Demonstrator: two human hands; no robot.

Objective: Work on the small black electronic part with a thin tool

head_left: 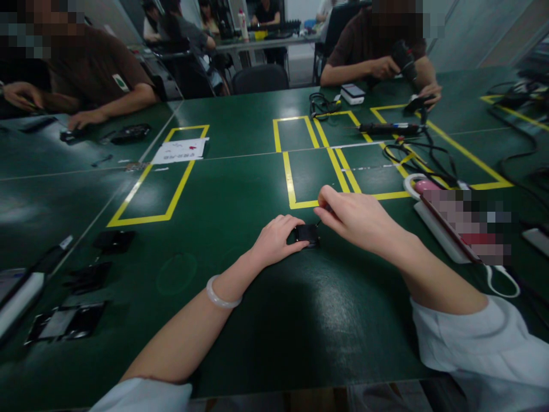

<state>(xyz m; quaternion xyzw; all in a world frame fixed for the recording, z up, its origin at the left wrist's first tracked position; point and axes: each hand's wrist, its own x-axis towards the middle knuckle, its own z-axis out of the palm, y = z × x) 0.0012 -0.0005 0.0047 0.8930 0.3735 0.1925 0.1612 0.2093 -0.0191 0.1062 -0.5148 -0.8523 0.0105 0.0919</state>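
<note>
A small black block-shaped part (306,234) lies on the green table (240,189) near the middle. My left hand (277,239), with a pale bangle on the wrist, is curled round the part's left side and holds it against the table. My right hand (355,217) hovers just right of and above the part, fingers pinched together on a thin dark thing that points down at the part; I cannot make out what it is.
Yellow tape rectangles (295,171) mark the table. Black parts (114,240) lie at the left, a white power strip (441,234) and cables (412,154) at the right, a paper sheet (180,150) further back. Other people sit across the table; one holds a black tool (405,60).
</note>
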